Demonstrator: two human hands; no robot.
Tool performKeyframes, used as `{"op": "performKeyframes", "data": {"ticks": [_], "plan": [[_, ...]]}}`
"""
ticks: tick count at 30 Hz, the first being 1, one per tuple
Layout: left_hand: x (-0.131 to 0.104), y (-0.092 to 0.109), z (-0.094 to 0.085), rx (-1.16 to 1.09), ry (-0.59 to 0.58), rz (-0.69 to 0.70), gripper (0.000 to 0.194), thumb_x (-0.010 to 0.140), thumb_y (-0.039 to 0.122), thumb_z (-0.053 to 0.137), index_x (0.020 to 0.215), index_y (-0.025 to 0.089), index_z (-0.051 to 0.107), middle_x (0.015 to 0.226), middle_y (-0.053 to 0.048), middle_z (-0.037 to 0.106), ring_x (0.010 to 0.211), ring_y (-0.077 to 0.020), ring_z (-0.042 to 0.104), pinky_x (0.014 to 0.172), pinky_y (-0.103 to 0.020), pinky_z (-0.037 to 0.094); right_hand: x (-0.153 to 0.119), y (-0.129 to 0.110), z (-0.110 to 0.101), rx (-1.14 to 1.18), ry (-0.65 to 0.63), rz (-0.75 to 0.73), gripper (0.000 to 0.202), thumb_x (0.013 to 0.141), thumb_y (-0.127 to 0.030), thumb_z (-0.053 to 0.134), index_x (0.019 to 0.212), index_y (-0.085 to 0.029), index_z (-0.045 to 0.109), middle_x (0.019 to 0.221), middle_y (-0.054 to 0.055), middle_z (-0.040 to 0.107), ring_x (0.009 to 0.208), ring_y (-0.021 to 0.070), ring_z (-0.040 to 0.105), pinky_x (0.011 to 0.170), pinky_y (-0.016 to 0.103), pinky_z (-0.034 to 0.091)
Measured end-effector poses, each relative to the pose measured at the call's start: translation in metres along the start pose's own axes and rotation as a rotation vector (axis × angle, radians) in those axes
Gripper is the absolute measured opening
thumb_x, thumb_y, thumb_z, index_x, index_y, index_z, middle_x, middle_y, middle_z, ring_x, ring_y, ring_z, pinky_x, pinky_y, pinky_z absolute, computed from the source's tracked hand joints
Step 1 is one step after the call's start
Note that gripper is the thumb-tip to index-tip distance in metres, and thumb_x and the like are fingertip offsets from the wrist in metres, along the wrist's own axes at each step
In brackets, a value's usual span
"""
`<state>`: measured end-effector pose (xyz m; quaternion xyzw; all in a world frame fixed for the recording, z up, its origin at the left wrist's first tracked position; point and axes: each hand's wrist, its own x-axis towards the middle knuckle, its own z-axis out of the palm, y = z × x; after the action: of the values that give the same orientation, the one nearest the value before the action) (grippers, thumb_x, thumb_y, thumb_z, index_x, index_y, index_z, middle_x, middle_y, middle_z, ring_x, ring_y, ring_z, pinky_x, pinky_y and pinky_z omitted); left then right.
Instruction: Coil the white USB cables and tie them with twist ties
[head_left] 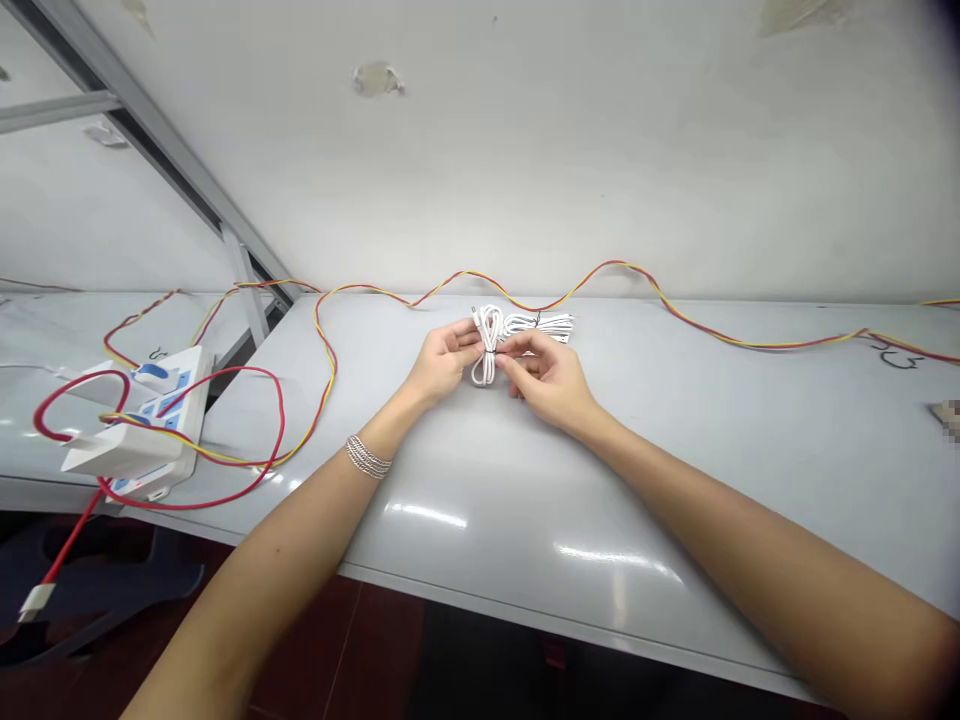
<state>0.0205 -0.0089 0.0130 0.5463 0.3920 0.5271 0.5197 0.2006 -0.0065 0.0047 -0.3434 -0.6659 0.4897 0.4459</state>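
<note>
A coiled white cable (487, 368) stands upright between my two hands, with a dark tie round its middle. My left hand (448, 358) pinches it from the left, and a silvery multi-strand bracelet (368, 456) circles that wrist. From the right, the thumb and forefinger of my right hand (544, 375) close at the dark tie. Just behind my right hand lies a second white cable bundle (551, 325), also bound with a dark tie, on the grey table (465, 470).
A white power strip (180, 400) with plugs and looping red and yellow wires (281, 420) is at the left. A red-yellow wire runs along the wall (585, 150). Small black ties (898, 358) lie far right. A blue stool (150, 580) stands below left.
</note>
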Motion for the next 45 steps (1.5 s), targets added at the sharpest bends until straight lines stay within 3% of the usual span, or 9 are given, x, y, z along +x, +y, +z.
{"op": "performKeyframes", "data": {"ticks": [6,20,26,29,32,37,41,45], "plan": [[-0.0001,-0.0004,-0.0005,0.000,0.005,0.004,0.047,0.071,0.035,0.082,0.111,0.014,0.072,0.106,-0.012,0.077,0.104,-0.0255,0.071,0.093,-0.037,0.055,-0.0015,-0.0033,0.0000,0.000,-0.012,-0.011,0.032,0.077,-0.040,0.077,0.096,-0.020,0.061,0.088,0.002,0.065,0.051,0.0075,0.051,0.049,0.025,0.042],[0.0004,-0.0019,-0.0009,-0.011,-0.007,0.022,0.042,0.073,0.032,0.081,0.111,0.016,0.072,0.104,-0.010,0.077,0.101,-0.0238,0.071,0.091,-0.036,0.056,-0.0007,-0.0011,0.0023,0.026,0.056,0.024,0.031,0.080,-0.046,0.077,0.091,-0.020,0.065,0.088,0.003,0.066,0.053,0.0083,0.053,0.046,0.024,0.043],[-0.0011,-0.0034,0.0000,0.084,-0.003,0.093,0.045,0.075,0.036,0.080,0.113,0.014,0.069,0.102,-0.011,0.077,0.097,-0.0223,0.072,0.089,-0.036,0.056,0.0026,-0.0048,0.0006,0.091,0.087,0.165,0.043,0.074,-0.058,0.079,0.076,-0.019,0.061,0.061,0.000,0.061,0.045,0.0116,0.053,0.041,0.026,0.042],[-0.0026,-0.0027,0.0010,0.147,0.027,0.126,0.044,0.074,0.031,0.081,0.113,0.014,0.069,0.107,-0.012,0.076,0.098,-0.0220,0.071,0.087,-0.034,0.055,0.0061,-0.0044,-0.0018,0.147,0.078,0.208,0.050,0.069,-0.064,0.079,0.073,-0.018,0.061,0.060,0.000,0.061,0.043,0.0111,0.052,0.040,0.026,0.042],[-0.0042,-0.0014,0.0010,0.231,0.049,0.186,0.038,0.072,0.029,0.082,0.107,0.014,0.073,0.114,-0.013,0.076,0.103,-0.0238,0.071,0.090,-0.034,0.055,0.0079,-0.0043,-0.0034,0.154,0.049,0.209,0.052,0.068,-0.066,0.080,0.072,-0.017,0.061,0.061,0.000,0.060,0.043,0.0103,0.052,0.040,0.025,0.043],[-0.0043,-0.0012,-0.0011,0.217,0.007,0.228,0.024,0.077,0.030,0.080,0.092,0.013,0.077,0.100,-0.012,0.078,0.095,-0.0222,0.071,0.090,-0.035,0.054,0.0077,-0.0049,-0.0043,0.152,0.015,0.241,0.051,0.069,-0.064,0.081,0.071,-0.017,0.062,0.066,0.001,0.062,0.045,0.0093,0.054,0.041,0.024,0.045],[-0.0025,-0.0017,-0.0006,0.136,0.044,0.203,0.026,0.069,0.027,0.085,0.090,0.015,0.078,0.100,-0.010,0.078,0.096,-0.0231,0.071,0.089,-0.036,0.055,0.0076,-0.0041,-0.0039,0.174,0.024,0.231,0.049,0.070,-0.061,0.081,0.075,-0.017,0.062,0.067,0.000,0.062,0.045,0.0087,0.054,0.042,0.023,0.046],[-0.0020,-0.0006,0.0013,0.038,0.076,0.120,0.030,0.065,0.024,0.086,0.093,0.016,0.077,0.098,-0.008,0.078,0.090,-0.0212,0.072,0.085,-0.036,0.057,0.0067,-0.0059,-0.0028,0.202,0.072,0.178,0.044,0.074,-0.057,0.078,0.093,-0.019,0.065,0.072,-0.001,0.064,0.043,0.0098,0.055,0.039,0.025,0.045]]}}
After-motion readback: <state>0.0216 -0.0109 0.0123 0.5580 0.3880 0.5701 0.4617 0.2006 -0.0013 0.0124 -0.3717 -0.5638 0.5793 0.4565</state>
